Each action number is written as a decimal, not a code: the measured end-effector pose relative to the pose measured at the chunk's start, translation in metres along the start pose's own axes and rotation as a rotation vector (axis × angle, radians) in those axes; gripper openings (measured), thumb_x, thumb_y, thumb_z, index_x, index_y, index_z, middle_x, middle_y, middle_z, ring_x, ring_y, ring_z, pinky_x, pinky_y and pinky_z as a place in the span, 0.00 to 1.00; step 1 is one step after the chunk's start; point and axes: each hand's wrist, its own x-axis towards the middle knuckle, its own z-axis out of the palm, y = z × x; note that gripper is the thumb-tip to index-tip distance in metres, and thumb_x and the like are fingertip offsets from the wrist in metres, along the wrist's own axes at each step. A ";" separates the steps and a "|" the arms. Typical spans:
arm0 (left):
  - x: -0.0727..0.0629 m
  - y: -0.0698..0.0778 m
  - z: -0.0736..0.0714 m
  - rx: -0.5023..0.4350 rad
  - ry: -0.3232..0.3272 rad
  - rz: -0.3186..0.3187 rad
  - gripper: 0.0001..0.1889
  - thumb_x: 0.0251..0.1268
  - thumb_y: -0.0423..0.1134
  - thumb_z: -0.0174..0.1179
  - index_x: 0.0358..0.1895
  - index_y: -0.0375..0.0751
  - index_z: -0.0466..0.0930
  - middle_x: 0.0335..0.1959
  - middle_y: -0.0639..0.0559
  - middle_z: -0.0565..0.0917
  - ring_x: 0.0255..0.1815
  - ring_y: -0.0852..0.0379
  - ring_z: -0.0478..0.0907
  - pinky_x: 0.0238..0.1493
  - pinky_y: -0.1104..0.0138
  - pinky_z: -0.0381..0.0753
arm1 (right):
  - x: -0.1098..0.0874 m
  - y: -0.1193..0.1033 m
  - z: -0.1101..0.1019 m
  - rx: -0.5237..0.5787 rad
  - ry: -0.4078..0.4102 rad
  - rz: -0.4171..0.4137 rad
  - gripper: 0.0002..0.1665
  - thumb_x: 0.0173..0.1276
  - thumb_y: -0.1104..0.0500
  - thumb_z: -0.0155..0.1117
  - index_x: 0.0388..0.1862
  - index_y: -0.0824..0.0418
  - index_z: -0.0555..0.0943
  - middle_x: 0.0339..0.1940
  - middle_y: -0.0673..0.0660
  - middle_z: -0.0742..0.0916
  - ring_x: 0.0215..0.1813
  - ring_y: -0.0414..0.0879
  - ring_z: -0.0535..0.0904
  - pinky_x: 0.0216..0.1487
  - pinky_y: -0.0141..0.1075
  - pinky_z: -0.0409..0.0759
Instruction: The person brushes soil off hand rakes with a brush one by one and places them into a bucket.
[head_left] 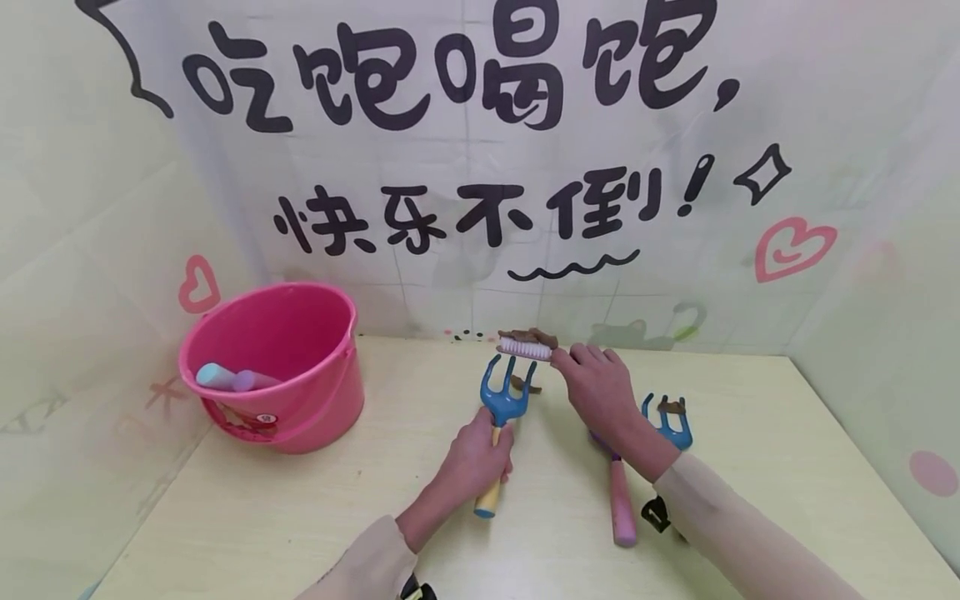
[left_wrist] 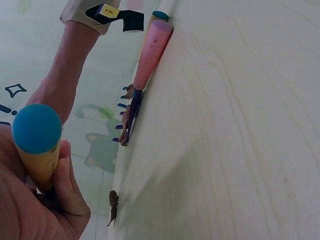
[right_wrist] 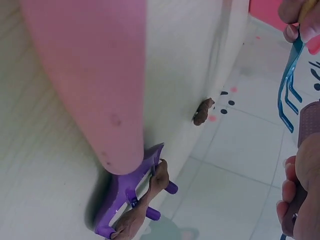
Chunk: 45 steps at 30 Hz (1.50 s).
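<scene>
My left hand (head_left: 467,460) grips the wooden handle (left_wrist: 42,162) of a toy garden fork with blue tines (head_left: 505,402), which point away from me. My right hand (head_left: 598,390) holds a small scrub brush (head_left: 527,348) with white bristles, just beyond the tines. A brown clump (head_left: 531,336) shows along the bristles' far edge. Behind the fork, a brown scrap (left_wrist: 113,205) lies on the table. Below my right arm lie a purple rake (right_wrist: 122,192) with a pink handle (head_left: 622,504) and a second blue fork (head_left: 678,433); brown pieces sit on both.
A pink bucket (head_left: 341,400) stands on the table (head_left: 270,525) at the left, with a light blue handle end (head_left: 215,375) and a purple one (head_left: 243,381) inside. A printed white sheet (head_left: 465,158) rises behind the table's back edge, with more sheeting on both sides.
</scene>
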 end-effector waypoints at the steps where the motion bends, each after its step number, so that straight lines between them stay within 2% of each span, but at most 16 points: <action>1: 0.000 0.000 0.000 0.000 0.000 0.003 0.08 0.80 0.37 0.51 0.47 0.33 0.68 0.19 0.50 0.79 0.16 0.56 0.77 0.22 0.63 0.78 | 0.001 0.001 -0.001 0.006 0.004 0.004 0.11 0.68 0.66 0.71 0.46 0.59 0.80 0.31 0.58 0.81 0.31 0.54 0.77 0.29 0.43 0.74; 8: 0.000 0.002 -0.001 -0.047 -0.013 -0.018 0.09 0.80 0.37 0.51 0.48 0.32 0.68 0.19 0.48 0.79 0.16 0.56 0.78 0.24 0.63 0.80 | 0.001 0.005 -0.006 0.042 -0.007 0.022 0.10 0.70 0.64 0.69 0.48 0.60 0.80 0.31 0.57 0.81 0.30 0.51 0.75 0.29 0.41 0.74; 15: 0.000 0.000 -0.005 -0.073 -0.009 -0.030 0.09 0.80 0.38 0.51 0.46 0.32 0.69 0.19 0.47 0.80 0.15 0.56 0.79 0.22 0.64 0.80 | -0.004 0.015 -0.009 0.059 0.038 0.002 0.09 0.70 0.64 0.68 0.45 0.60 0.78 0.28 0.56 0.77 0.25 0.51 0.72 0.27 0.42 0.72; 22: 0.001 -0.002 -0.008 -0.073 -0.001 -0.020 0.09 0.80 0.38 0.52 0.45 0.32 0.70 0.19 0.47 0.80 0.15 0.56 0.79 0.21 0.64 0.80 | -0.011 0.026 -0.014 0.080 0.008 0.020 0.11 0.68 0.66 0.70 0.47 0.60 0.80 0.32 0.57 0.81 0.31 0.54 0.78 0.33 0.46 0.78; 25: 0.001 -0.005 -0.010 -0.080 -0.002 -0.018 0.10 0.80 0.38 0.53 0.45 0.32 0.71 0.19 0.47 0.80 0.15 0.56 0.80 0.21 0.64 0.81 | -0.016 0.031 -0.015 0.091 0.030 0.003 0.10 0.67 0.66 0.70 0.45 0.61 0.80 0.29 0.56 0.79 0.29 0.54 0.77 0.29 0.46 0.76; 31: 0.000 -0.006 -0.023 -0.078 0.030 -0.030 0.10 0.79 0.39 0.54 0.43 0.33 0.71 0.21 0.47 0.79 0.17 0.56 0.80 0.24 0.64 0.82 | -0.025 0.040 -0.015 0.110 0.042 -0.031 0.09 0.65 0.68 0.70 0.41 0.62 0.80 0.25 0.54 0.75 0.24 0.51 0.71 0.25 0.44 0.72; 36: -0.004 -0.001 -0.039 -0.079 0.069 -0.054 0.11 0.79 0.39 0.54 0.43 0.33 0.71 0.22 0.46 0.79 0.18 0.55 0.80 0.26 0.63 0.83 | -0.028 0.044 -0.016 0.128 0.012 -0.039 0.10 0.64 0.70 0.70 0.42 0.61 0.80 0.25 0.53 0.76 0.24 0.49 0.69 0.24 0.42 0.72; 40: -0.006 0.003 -0.048 -0.086 0.089 -0.067 0.11 0.79 0.39 0.54 0.44 0.32 0.71 0.23 0.45 0.79 0.18 0.55 0.80 0.27 0.63 0.83 | -0.029 0.047 -0.017 0.154 -0.016 -0.046 0.08 0.66 0.67 0.70 0.42 0.62 0.81 0.25 0.53 0.77 0.23 0.47 0.69 0.23 0.41 0.71; 45: -0.009 0.007 -0.055 -0.086 0.100 -0.085 0.12 0.79 0.41 0.54 0.44 0.33 0.71 0.24 0.45 0.79 0.19 0.54 0.80 0.28 0.63 0.83 | -0.031 0.049 -0.018 0.237 -0.073 -0.057 0.06 0.69 0.65 0.69 0.40 0.62 0.80 0.27 0.51 0.79 0.24 0.45 0.70 0.23 0.39 0.73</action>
